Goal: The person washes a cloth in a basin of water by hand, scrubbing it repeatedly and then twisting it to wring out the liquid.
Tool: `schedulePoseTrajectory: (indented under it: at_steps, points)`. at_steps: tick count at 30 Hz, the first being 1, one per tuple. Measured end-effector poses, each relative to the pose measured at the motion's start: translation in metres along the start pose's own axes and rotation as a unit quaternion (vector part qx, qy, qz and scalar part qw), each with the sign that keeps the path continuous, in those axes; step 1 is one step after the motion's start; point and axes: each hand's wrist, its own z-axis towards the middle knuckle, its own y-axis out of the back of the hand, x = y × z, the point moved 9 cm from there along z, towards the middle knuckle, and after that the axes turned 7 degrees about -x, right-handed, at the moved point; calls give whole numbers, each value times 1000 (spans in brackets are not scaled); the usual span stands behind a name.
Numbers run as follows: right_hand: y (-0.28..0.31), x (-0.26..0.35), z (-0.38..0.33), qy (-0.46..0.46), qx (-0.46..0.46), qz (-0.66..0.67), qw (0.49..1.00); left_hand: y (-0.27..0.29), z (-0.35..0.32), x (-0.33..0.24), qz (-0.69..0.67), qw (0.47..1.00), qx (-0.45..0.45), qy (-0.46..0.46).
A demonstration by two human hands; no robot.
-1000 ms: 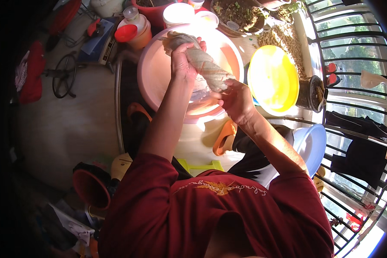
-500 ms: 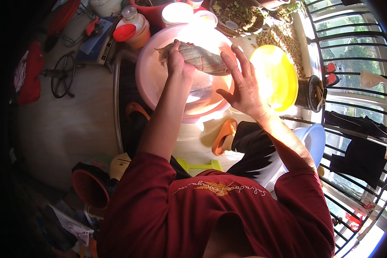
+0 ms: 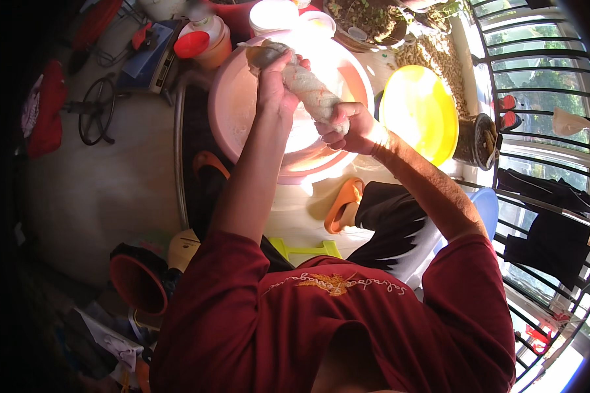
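A twisted, pale grey-white cloth (image 3: 306, 87) with faint orange marks stretches between my two hands above a pink basin (image 3: 221, 108). My left hand (image 3: 278, 82) is closed round its upper left part, and a loose end sticks out beyond the fingers. Round the lower right end, my right hand (image 3: 353, 128) is wrapped as a fist. Beneath the cloth, bright sunlight washes out much of the inside of the basin, so I cannot tell what lies in it.
Right of the pink basin stands a sunlit yellow basin (image 3: 421, 114), with a dark pot (image 3: 473, 143) beyond it. A small red bowl (image 3: 191, 44) and white tubs (image 3: 273, 16) crowd the far side. A green stool (image 3: 305, 249) shows between my legs; a barred window (image 3: 537, 85) lines the right.
My right hand has gone from open and spread beside the cloth to closed round its lower end. The cloth is now tilted more steeply and twisted into a tighter roll.
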Motion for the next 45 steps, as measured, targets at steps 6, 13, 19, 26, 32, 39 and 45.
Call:
schedulePoseTrajectory:
  at_steps: [6, 13, 19, 26, 32, 39, 45]
  points:
    - [3, 14, -17, 75, -94, -225, 967, 11, 12, 13, 26, 999, 28, 7]
    - [-41, 63, -65, 415, -267, -589, 641, 30, 17, 8, -9, 993, -114, -17]
    - [-62, 52, -62, 530, -357, -706, 305, 28, 15, 4, -85, 988, -128, -15]
    - [-32, 81, -46, 422, -368, -702, 440, -1, 2, -15, -69, 997, 5, -19]
    - [0, 17, -14, 36, -209, -319, 924, 2, -2, 0, 3, 999, 25, 32]
    - [-7, -19, 4, -71, 51, 38, 995, 5, 9, 15, 24, 998, 54, 39]
    - [-7, 38, -15, 125, -159, -388, 899, 14, 10, 2, -25, 999, -44, 3]
